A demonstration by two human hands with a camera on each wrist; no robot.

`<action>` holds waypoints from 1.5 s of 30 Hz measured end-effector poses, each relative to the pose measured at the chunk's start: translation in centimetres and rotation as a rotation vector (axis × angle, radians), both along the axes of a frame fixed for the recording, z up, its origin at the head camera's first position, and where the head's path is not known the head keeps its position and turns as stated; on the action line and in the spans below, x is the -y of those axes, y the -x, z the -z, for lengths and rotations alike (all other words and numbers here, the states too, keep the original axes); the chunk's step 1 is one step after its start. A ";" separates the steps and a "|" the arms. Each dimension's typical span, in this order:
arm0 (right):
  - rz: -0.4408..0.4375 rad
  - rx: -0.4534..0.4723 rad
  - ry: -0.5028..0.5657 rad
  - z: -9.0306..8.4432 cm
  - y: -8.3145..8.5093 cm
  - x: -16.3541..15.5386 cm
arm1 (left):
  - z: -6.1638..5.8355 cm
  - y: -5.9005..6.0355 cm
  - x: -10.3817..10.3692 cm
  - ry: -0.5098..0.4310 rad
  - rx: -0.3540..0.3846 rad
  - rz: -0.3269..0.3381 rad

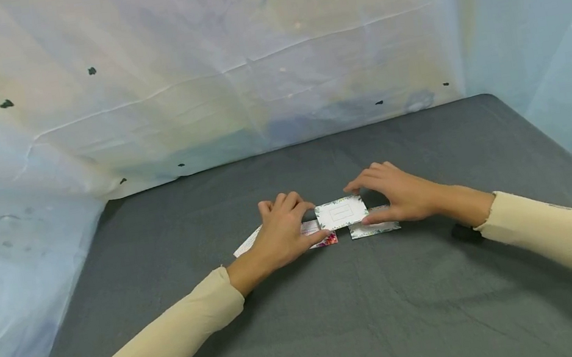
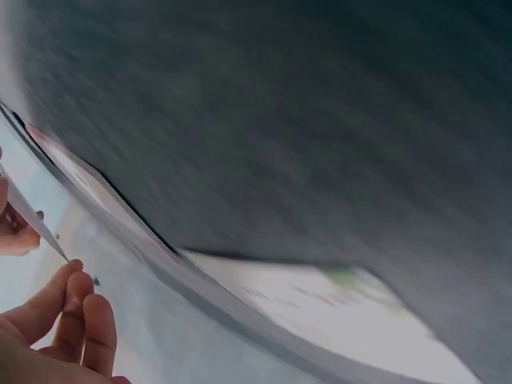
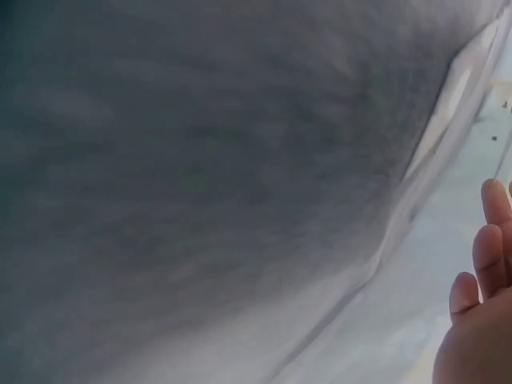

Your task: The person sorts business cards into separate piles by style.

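Observation:
Between both hands, a small white card (image 1: pixel 341 212) with a leafy printed border and a drawn rectangle is held raised over the table. My left hand (image 1: pixel 284 231) pinches its left edge between thumb and fingers. Its right side is held by my right hand (image 1: pixel 399 191), thumb near the lower corner and index finger by the upper edge. In the left wrist view the card (image 2: pixel 32 212) appears edge-on, touching the left fingertips (image 2: pixel 74 266). Only part of the right hand (image 3: pixel 490 272) shows in the right wrist view.
On the grey-covered table (image 1: pixel 307 317), a leaf-bordered card (image 1: pixel 374 229) lies partly under the right hand. A card with red flowers (image 1: pixel 329 238) and a white printed piece (image 1: pixel 246 244) lie around the left hand. Patterned fabric (image 1: pixel 226 76) hangs behind.

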State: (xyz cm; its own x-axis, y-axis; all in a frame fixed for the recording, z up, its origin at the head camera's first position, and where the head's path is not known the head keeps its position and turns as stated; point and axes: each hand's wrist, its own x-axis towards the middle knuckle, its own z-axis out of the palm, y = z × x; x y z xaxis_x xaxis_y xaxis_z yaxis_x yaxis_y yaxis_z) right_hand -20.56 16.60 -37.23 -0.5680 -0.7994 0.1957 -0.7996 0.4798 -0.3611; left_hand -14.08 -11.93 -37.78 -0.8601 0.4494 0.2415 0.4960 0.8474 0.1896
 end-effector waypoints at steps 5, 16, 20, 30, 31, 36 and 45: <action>-0.003 -0.046 -0.009 0.2 -0.6 -1.5 | 0.1 -0.4 -1.7 0.040 0.011 -0.007; -0.008 -0.050 -0.028 0.6 -1.3 -4.0 | 0.3 -0.6 -4.5 0.099 0.023 0.002; 0.012 -0.029 -0.040 0.9 -1.5 -4.6 | 0.4 -0.6 -5.2 0.145 0.007 0.015; 0.015 0.028 -0.075 1.6 -1.5 -4.4 | 1.0 -0.5 -5.2 0.178 0.027 -0.007; 0.013 0.029 -0.074 1.7 -1.5 -4.4 | 1.1 -0.4 -5.2 0.178 0.031 -0.009; 0.012 0.035 -0.061 1.8 -1.5 -4.3 | 1.1 -0.4 -5.1 0.159 0.049 -0.006; 0.009 0.051 -0.057 2.0 -1.4 -4.4 | 1.0 -0.2 -5.0 0.178 0.085 -0.013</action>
